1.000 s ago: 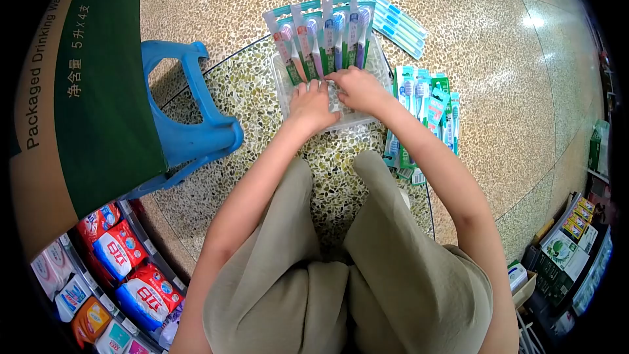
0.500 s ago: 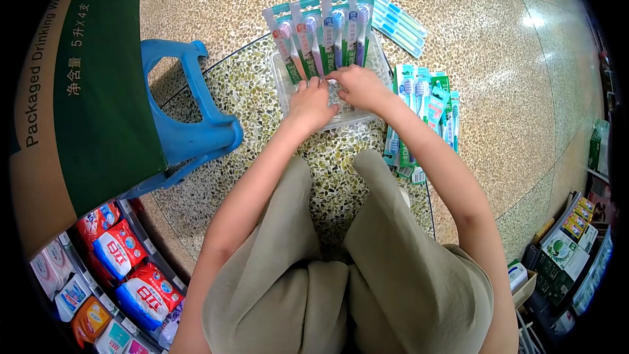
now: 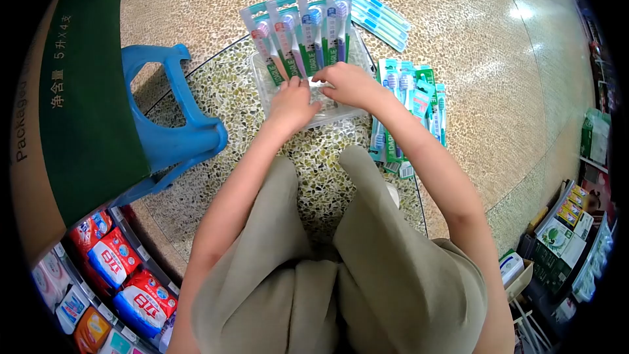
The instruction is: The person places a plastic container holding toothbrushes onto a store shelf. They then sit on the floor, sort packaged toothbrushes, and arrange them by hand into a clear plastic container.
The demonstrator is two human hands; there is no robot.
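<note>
Several packaged toothbrushes (image 3: pixel 313 33) stand in a fanned row in a clear plastic tray (image 3: pixel 341 115) on the floor. My left hand (image 3: pixel 293 101) reaches over the tray at the lower ends of the left packs, fingers bent and close together. My right hand (image 3: pixel 347 85) is beside it at the foot of the right packs, its fingers curled. The fingertips meet the bottoms of the packs, and I cannot make out whether either hand grips one. More toothbrush packs (image 3: pixel 409 108) lie in a pile right of the tray.
Blue-and-green toothbrush packs (image 3: pixel 380 18) lie behind the tray. A blue stool (image 3: pixel 177 137) and a large green-and-brown carton (image 3: pixel 92 105) stand at the left. Red detergent bags (image 3: pixel 144 301) fill a shelf at lower left; boxed goods (image 3: pixel 560 239) sit at lower right.
The whole view has shifted, so the tray, stool and packs appear further left. Both hands stay at the lower ends of the standing packs, with slight finger movement.
</note>
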